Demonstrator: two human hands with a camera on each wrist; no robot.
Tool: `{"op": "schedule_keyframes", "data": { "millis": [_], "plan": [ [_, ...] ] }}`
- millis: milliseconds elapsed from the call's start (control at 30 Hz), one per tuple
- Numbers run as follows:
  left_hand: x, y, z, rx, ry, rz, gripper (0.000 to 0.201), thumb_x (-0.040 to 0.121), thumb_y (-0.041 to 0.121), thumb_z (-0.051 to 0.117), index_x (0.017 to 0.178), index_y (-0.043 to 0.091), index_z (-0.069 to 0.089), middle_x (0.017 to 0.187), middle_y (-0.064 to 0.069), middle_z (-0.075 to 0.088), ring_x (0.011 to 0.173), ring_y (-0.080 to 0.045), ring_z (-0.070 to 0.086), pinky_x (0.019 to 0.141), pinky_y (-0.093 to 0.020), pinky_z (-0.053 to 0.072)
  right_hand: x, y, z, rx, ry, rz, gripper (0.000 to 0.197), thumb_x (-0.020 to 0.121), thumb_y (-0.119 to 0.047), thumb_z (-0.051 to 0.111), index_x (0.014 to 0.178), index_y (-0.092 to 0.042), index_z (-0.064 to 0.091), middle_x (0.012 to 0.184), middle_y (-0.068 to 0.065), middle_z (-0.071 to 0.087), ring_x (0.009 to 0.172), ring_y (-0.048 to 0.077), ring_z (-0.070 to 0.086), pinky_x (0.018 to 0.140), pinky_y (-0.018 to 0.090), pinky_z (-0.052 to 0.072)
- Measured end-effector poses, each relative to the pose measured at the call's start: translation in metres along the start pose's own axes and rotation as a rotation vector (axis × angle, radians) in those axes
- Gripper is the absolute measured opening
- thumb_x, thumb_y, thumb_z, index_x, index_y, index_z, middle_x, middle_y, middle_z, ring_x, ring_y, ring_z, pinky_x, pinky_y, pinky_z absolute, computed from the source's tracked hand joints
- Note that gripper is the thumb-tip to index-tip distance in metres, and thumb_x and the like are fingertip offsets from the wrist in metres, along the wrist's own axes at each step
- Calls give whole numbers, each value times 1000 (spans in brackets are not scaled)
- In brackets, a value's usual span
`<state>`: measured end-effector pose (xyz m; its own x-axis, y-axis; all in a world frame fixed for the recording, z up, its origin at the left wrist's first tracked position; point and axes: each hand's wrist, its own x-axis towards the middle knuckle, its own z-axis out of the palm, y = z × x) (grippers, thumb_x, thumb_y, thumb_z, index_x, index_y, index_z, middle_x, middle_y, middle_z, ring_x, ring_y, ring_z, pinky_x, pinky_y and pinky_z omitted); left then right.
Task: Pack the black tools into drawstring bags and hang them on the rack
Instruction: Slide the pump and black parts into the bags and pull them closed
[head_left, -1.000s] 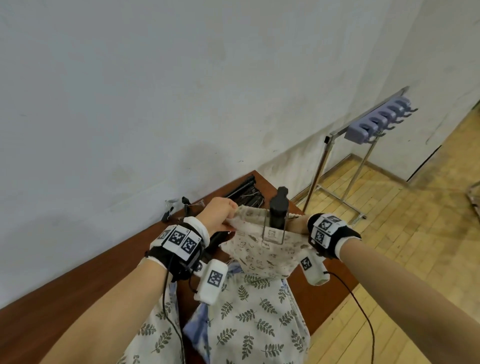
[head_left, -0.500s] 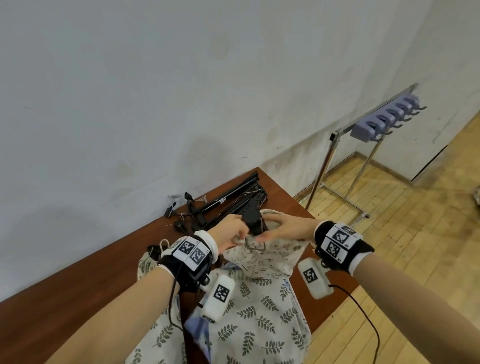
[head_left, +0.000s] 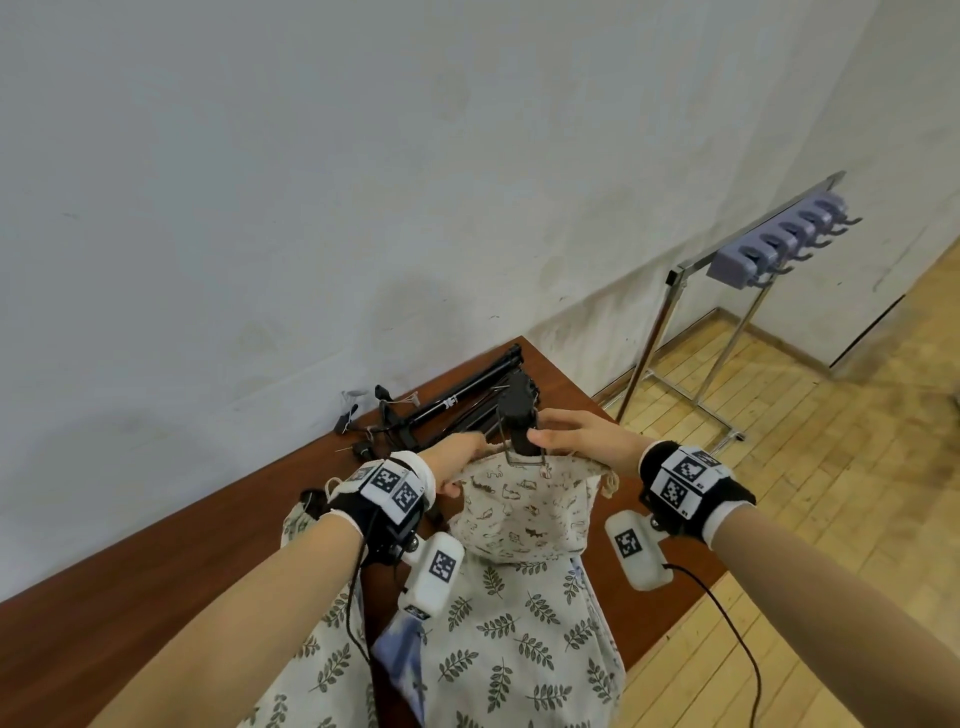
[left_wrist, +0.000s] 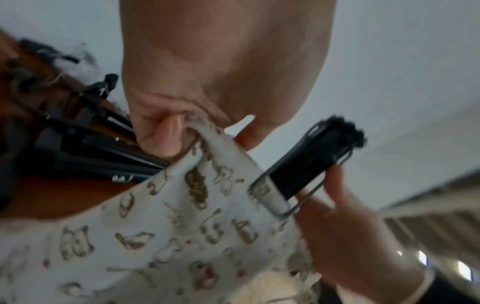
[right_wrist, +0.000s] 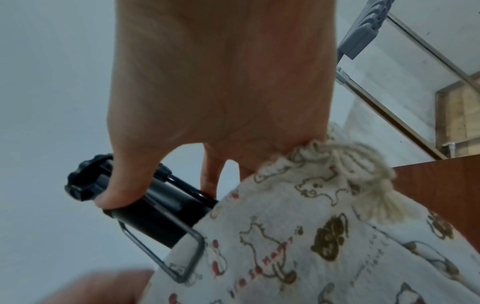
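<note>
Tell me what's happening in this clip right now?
A person is packing a black tool into a cat-print drawstring bag over a brown table. The left hand pinches the bag's rim to hold it open, while the right hand grips the tool, which is partly inside with its top sticking out. More black tools lie on the table behind, and the rack has nothing hanging on its hooks.

Two hands: left hand, right hand. One cat-print drawstring bag with one black tool sticking out of its mouth; at least two leaf-print bags on the one worktop, exact number unclear. One bundle of long black tools by the wall, pieces too tangled to count; one rack carrying six purple hooks.
</note>
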<state>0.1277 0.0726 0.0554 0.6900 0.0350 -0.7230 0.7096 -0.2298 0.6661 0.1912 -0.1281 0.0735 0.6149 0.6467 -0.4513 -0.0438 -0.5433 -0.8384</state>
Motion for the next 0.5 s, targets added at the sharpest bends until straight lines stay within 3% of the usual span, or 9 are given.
{"op": "schedule_keyframes", "data": {
  "millis": [33, 67, 133, 200, 267, 333, 400, 500],
  "plan": [
    [-1, 1, 3, 184, 86, 63, 5, 93, 14, 39, 88, 15, 38, 65, 1, 37, 47, -12, 30, 45, -25, 23, -2, -2, 0, 17, -11, -1, 19, 93, -40, 56, 112, -37, 59, 117, -11, 64, 102, -1, 60, 85, 16, 42],
    [2, -1, 5, 343, 136, 166, 11, 94, 12, 41, 101, 16, 33, 68, -1, 38, 50, -13, 32, 46, -27, 24, -4, -4, 0, 30, -13, -2, 15, 95, -38, 55, 110, -38, 56, 113, -14, 63, 98, -3, 59, 80, 11, 41],
    [4, -5, 10, 552, 67, 307, 39, 91, 3, 45, 117, 20, 22, 71, -2, 38, 50, -18, 36, 46, -30, 28, -7, -8, 0, 33, -5, -1, 10, 97, -35, 51, 107, -38, 50, 104, -20, 58, 91, -7, 55, 71, 7, 40],
    [5, -7, 12, 708, 26, 341, 58, 86, -2, 49, 129, 22, 17, 86, -6, 41, 61, -24, 49, 51, -35, 37, -10, -9, -2, 32, 8, -2, 12, 97, -36, 51, 109, -38, 51, 108, -15, 60, 91, -2, 59, 74, 11, 43],
    [5, -8, 13, 772, -13, 317, 66, 80, -4, 53, 131, 21, 18, 108, -11, 39, 81, -30, 56, 59, -38, 46, -12, -7, -6, 67, 11, 0, 12, 96, -37, 54, 108, -39, 55, 107, -1, 70, 87, 13, 68, 78, 24, 53],
    [5, -8, 15, 669, -46, 350, 65, 77, -5, 58, 124, 20, 20, 103, -11, 41, 79, -26, 53, 58, -34, 44, -15, -6, -7, 97, 2, 8, 11, 95, -34, 57, 105, -37, 53, 93, 5, 74, 76, 19, 71, 72, 27, 58],
    [7, -4, 13, 472, -63, 377, 69, 75, -3, 66, 118, 24, 18, 91, -7, 45, 75, -21, 50, 59, -31, 43, -14, -1, -5, 12, -28, 17, 21, 93, -35, 60, 112, -37, 53, 101, -6, 71, 81, 10, 71, 73, 22, 56],
    [5, 6, 13, 195, -86, 326, 78, 74, 2, 75, 124, 21, 18, 110, -11, 49, 97, -24, 54, 73, -33, 50, -5, 8, 3, -112, -22, 2, 39, 88, -40, 65, 125, -33, 56, 115, -15, 63, 102, 6, 63, 84, 18, 48]
  ]
}}
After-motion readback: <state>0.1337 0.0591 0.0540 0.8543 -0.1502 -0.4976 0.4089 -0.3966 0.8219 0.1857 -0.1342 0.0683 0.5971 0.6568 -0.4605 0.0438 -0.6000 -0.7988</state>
